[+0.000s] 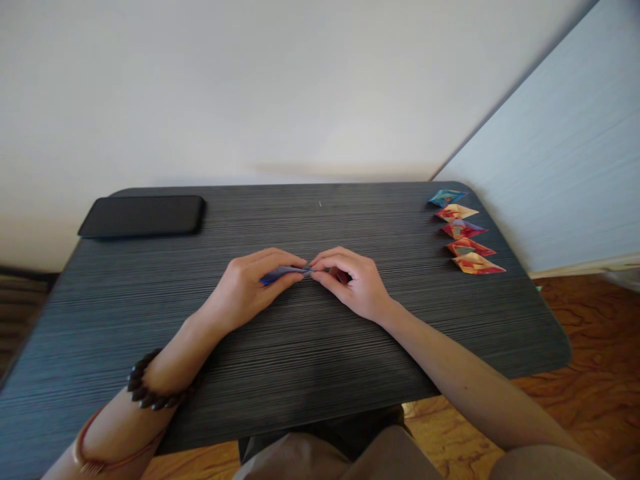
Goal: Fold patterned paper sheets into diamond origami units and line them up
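Note:
My left hand (250, 287) and my right hand (353, 280) meet at the middle of a dark striped table (300, 373). Both pinch a small folded piece of paper (285, 272), blue on the left side, with a bit of red showing under my right fingers. The paper lies low, on or just above the tabletop. My fingers are closed around it, and most of it is hidden by them. A dark bead bracelet (150, 390) and a red cord sit on my left wrist.
A black phone (143, 215) lies face up at the table's far left corner. Several folded colourful paper pieces (465, 230) sit in a row near the far right edge. A white wall is behind, a pale panel to the right, and wooden floor below.

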{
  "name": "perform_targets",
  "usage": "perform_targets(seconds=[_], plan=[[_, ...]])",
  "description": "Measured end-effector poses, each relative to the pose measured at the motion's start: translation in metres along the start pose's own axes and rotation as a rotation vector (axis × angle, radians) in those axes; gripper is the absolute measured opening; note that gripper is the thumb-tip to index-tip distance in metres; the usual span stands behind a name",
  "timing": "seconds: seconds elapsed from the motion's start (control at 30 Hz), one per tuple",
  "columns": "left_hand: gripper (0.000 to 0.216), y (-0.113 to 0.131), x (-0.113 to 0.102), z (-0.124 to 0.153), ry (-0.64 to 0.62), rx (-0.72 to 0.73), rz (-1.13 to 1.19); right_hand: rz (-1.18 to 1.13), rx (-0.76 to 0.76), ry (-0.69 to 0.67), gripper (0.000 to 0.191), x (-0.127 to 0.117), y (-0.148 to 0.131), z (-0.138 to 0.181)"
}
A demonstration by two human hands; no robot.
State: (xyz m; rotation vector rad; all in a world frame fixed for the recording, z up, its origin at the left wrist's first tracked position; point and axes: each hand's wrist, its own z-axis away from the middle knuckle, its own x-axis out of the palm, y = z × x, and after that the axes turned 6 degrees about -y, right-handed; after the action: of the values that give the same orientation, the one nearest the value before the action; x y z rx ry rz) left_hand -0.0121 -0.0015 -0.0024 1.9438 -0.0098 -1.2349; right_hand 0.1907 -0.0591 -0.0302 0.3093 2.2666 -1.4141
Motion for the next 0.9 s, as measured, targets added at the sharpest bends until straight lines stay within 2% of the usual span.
perform_targets(seconds=[0.23,0.57,0.7,0.9], plan=[[0.020,0.0105,-0.0034,-0.0025,-0.128,-0.280,0.168,-0.041,0.012,-0.011,0.009,-0.0009,-0.0011,0.0005],[0.024,0.0069,0.0028,-0.0021,-0.213,-0.371,0.398,-0.058,0.050,-0.003,0.009,-0.0028,-0.0019,-0.0003],[0.028,0.0102,0.0023,-0.0011,-0.314,-0.461,0.557,-0.050,0.000,0.005,0.008,-0.0029,-0.0014,-0.0002],[0.026,0.0107,-0.0021,-0.0027,-0.340,-0.512,0.684,0.016,-0.177,-0.007,0.008,-0.0008,0.0016,0.0017]])
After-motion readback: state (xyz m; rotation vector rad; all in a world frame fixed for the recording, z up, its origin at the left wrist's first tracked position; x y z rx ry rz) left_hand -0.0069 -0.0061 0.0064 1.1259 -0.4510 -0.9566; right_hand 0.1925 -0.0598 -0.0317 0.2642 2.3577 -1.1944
